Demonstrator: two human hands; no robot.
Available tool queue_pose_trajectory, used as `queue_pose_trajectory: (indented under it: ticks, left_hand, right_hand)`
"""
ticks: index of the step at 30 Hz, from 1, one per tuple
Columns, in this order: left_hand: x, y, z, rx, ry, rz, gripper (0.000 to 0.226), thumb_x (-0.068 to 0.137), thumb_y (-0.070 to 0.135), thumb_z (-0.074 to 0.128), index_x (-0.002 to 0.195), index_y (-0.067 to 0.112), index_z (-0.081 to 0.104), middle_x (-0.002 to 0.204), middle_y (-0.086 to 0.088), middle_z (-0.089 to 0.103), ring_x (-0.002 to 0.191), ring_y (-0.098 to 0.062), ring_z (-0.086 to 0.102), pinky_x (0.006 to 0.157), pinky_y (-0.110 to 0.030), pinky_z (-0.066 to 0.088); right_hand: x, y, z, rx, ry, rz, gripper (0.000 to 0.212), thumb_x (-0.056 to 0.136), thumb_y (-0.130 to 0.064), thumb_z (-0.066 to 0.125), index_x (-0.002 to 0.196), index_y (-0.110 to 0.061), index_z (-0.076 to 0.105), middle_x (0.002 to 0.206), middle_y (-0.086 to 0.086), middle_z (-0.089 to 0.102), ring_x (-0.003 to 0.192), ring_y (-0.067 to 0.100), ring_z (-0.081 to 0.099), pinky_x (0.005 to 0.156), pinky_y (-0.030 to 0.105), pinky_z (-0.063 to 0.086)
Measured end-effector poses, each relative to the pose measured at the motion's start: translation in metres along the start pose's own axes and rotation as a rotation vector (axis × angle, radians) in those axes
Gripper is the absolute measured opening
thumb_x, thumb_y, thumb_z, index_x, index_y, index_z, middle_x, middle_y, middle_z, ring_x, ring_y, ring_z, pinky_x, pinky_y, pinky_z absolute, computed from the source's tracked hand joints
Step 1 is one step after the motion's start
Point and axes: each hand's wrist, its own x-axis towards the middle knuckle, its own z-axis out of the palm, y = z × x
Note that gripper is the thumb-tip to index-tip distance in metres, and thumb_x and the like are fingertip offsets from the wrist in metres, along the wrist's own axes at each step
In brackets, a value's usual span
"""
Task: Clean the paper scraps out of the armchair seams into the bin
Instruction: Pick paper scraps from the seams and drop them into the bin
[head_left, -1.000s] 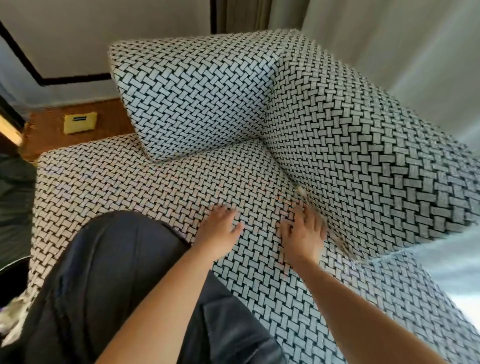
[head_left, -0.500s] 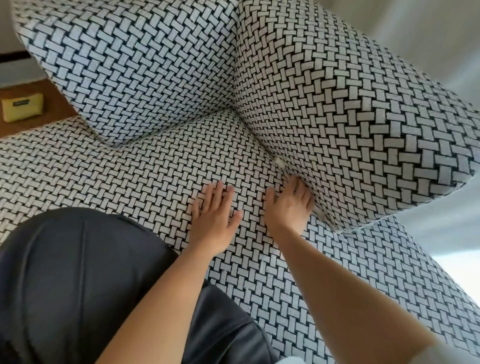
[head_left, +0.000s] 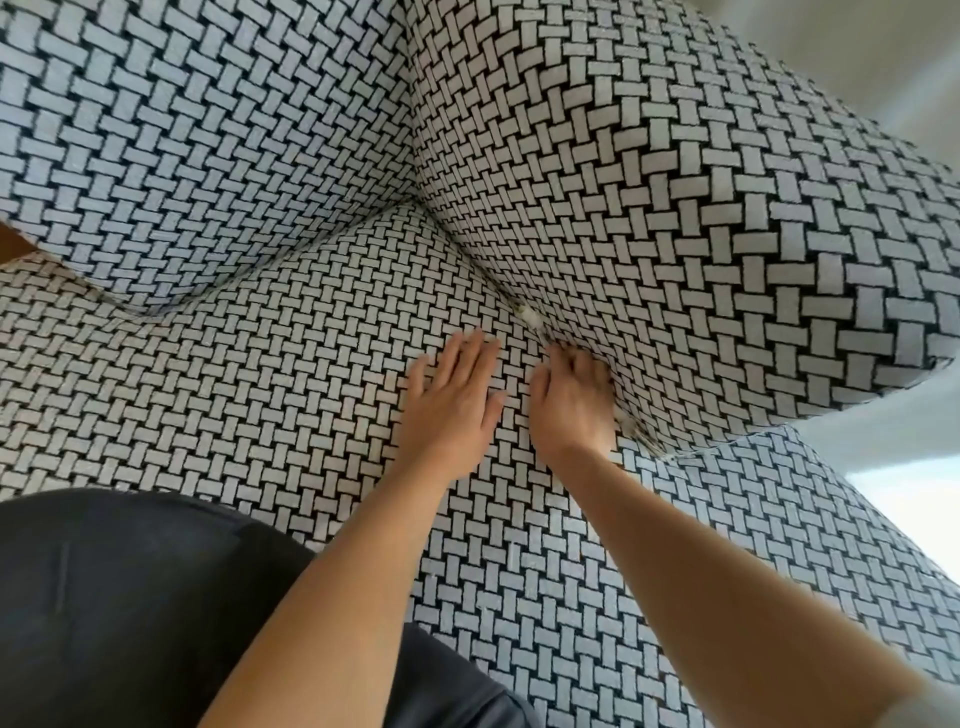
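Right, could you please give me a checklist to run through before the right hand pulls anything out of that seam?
1. Left hand lies flat on the seat cushion and holds nothing: ok.
2. Right hand is at the seam, fingers tucked between the seat and the side cushion: ok.
3. Paper scrap shows in the seam just beyond those fingers: ok.
4. Right hand has hold of a scrap: cannot tell, the fingertips are hidden.
5. Bin in view for the drop: not ok, none visible.
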Motion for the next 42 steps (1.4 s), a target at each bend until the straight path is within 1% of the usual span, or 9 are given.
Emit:
queue_pose_trajectory:
  ticks: [6, 11, 17, 24, 29, 33, 36, 39, 42]
  left_hand:
    - [0.050, 0.008, -0.007, 0.012, -0.044, 0.073, 0.056, 0.100, 0.040, 0.018, 0.150, 0.022, 0.004, 0.159, 0.005, 0.000, 0.146, -0.011, -0.006, 0.115, -0.040, -0.005]
    - [0.084, 0.016, -0.012, -0.041, -0.092, 0.022, 0.058, 0.098, 0.045, 0.027, 0.149, 0.019, 0.017, 0.157, 0.002, 0.016, 0.145, -0.014, 0.008, 0.116, -0.040, 0.001]
    - [0.110, 0.021, -0.026, -0.066, -0.173, -0.076, 0.059, 0.088, 0.058, 0.041, 0.132, 0.020, 0.050, 0.146, -0.001, 0.034, 0.136, -0.022, 0.023, 0.107, -0.041, 0.017]
    - [0.126, 0.027, -0.028, -0.096, -0.203, -0.178, 0.065, 0.077, 0.055, 0.059, 0.132, 0.021, 0.049, 0.145, 0.000, 0.033, 0.137, -0.023, 0.022, 0.108, -0.045, 0.016]
    - [0.124, 0.027, -0.019, -0.082, -0.135, -0.191, 0.052, 0.082, 0.052, 0.055, 0.124, 0.022, 0.055, 0.138, -0.001, 0.040, 0.132, -0.022, 0.027, 0.102, -0.042, 0.021]
    - [0.116, 0.020, -0.018, -0.246, -0.014, -0.125, 0.032, 0.082, 0.048, 0.059, 0.106, 0.026, 0.059, 0.119, 0.004, 0.054, 0.123, -0.018, 0.038, 0.095, -0.036, 0.021]
    - [0.107, 0.010, -0.023, -0.608, 0.054, -0.137, 0.018, 0.082, 0.031, 0.065, 0.091, 0.024, 0.051, 0.092, 0.003, 0.061, 0.096, -0.021, 0.056, 0.090, -0.033, 0.032]
    - [0.095, 0.001, -0.028, -0.860, 0.102, -0.151, 0.020, 0.084, 0.015, 0.065, 0.091, 0.015, 0.047, 0.085, -0.005, 0.063, 0.075, -0.019, 0.056, 0.068, -0.020, 0.044]
    - [0.086, 0.000, -0.027, -0.912, 0.126, -0.169, 0.026, 0.087, 0.013, 0.063, 0.106, 0.018, 0.046, 0.082, 0.009, 0.059, 0.069, -0.003, 0.054, 0.057, -0.006, 0.040]
  right_hand:
    - [-0.002, -0.003, 0.003, 0.078, 0.083, 0.009, 0.042, 0.095, -0.031, 0.022, 0.117, -0.012, 0.052, 0.118, 0.007, 0.056, 0.109, 0.026, 0.050, 0.091, 0.041, 0.042]
    - [-0.003, -0.003, 0.007, 0.197, 0.132, -0.006, 0.044, 0.094, -0.032, 0.019, 0.129, -0.022, 0.044, 0.127, -0.003, 0.056, 0.115, 0.015, 0.053, 0.094, 0.034, 0.047]
    - [-0.005, -0.003, 0.011, 0.280, 0.257, 0.002, 0.037, 0.093, -0.025, 0.034, 0.121, -0.013, 0.054, 0.127, 0.001, 0.058, 0.107, 0.019, 0.061, 0.087, 0.032, 0.051]
    - [0.002, -0.006, 0.008, -0.057, 0.083, 0.033, 0.056, 0.090, -0.036, 0.024, 0.133, -0.010, 0.047, 0.127, 0.008, 0.057, 0.115, 0.028, 0.052, 0.096, 0.043, 0.043]
    - [0.004, -0.009, 0.008, -0.011, 0.041, 0.060, 0.054, 0.087, -0.039, 0.023, 0.127, -0.015, 0.050, 0.119, 0.007, 0.055, 0.109, 0.026, 0.049, 0.093, 0.041, 0.040]
    - [0.004, -0.007, 0.008, 0.062, 0.075, 0.048, 0.051, 0.086, -0.040, 0.025, 0.123, -0.018, 0.053, 0.117, 0.004, 0.054, 0.109, 0.023, 0.048, 0.093, 0.038, 0.039]
    - [0.003, -0.007, 0.009, 0.088, 0.076, 0.018, 0.050, 0.087, -0.041, 0.027, 0.125, -0.019, 0.051, 0.122, 0.001, 0.052, 0.112, 0.022, 0.047, 0.096, 0.038, 0.037]
    - [0.001, -0.007, 0.010, 0.077, 0.095, -0.025, 0.049, 0.086, -0.039, 0.025, 0.123, -0.017, 0.048, 0.121, 0.002, 0.056, 0.109, 0.024, 0.051, 0.094, 0.039, 0.039]
    - [0.002, -0.006, 0.009, 0.051, 0.092, -0.028, 0.050, 0.085, -0.039, 0.022, 0.122, -0.016, 0.046, 0.117, 0.005, 0.060, 0.108, 0.026, 0.053, 0.093, 0.040, 0.039]
